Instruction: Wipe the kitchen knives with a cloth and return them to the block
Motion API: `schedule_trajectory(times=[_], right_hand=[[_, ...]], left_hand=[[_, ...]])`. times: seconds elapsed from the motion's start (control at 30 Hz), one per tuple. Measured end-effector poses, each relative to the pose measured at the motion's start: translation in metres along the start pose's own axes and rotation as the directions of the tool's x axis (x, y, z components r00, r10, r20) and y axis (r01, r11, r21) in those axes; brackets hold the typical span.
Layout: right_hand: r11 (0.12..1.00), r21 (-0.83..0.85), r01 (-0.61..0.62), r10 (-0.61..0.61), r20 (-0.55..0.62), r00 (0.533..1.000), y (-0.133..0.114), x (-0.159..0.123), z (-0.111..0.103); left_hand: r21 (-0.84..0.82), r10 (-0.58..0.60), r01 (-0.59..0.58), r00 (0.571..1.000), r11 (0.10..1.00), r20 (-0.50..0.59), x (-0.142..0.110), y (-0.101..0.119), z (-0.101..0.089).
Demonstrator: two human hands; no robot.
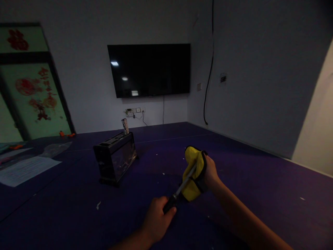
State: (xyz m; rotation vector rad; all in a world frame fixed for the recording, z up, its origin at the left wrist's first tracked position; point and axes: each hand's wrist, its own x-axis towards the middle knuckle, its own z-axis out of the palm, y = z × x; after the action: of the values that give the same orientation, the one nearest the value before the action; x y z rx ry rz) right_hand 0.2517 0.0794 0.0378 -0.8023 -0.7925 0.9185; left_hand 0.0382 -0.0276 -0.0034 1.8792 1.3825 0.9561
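Observation:
My left hand (158,217) is wrapped around the black handle of a screwdriver (186,180), whose bare metal shaft points up and to the right. A yellow cloth (191,189) with dark edging and a greyish back is bunched in my right hand (210,170). The cloth lies around the far end of the shaft, so the tip is hidden. To the left, apart from both hands, a black box-shaped case (122,159) with a glossy side stands on the purple surface. On its top stands a small patterned cylinder (125,126).
Printed paper (28,169) and clear plastic (56,149) lie at the left on the purple surface (78,215). White scraps (98,205) are scattered about. A television (151,69) hangs on the back wall; a black cable (209,80) dangles in the right corner.

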Motion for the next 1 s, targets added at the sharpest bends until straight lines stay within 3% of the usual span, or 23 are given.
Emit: schedule_trajectory(times=[0.33, 0.67, 1.0], right_hand=[[0.969, -0.193, 0.152, -0.161, -0.029, 0.987, -0.005, -0.004, -0.001], [0.861, -0.403, 0.311, -0.341, -0.001, 0.94, -0.006, -0.001, -0.004], [0.796, -0.464, 0.388, -0.421, 0.036, 0.906, -0.014, -0.007, 0.0]], left_hand=[[0.028, 0.006, -0.007, 1.0, 1.0, 0.028, -0.001, 0.004, -0.002], [0.066, 0.018, -0.02, 1.0, 0.998, 0.018, -0.001, 0.002, -0.002], [0.078, 0.021, -0.022, 1.0, 0.997, 0.013, -0.002, 0.0, -0.002]])
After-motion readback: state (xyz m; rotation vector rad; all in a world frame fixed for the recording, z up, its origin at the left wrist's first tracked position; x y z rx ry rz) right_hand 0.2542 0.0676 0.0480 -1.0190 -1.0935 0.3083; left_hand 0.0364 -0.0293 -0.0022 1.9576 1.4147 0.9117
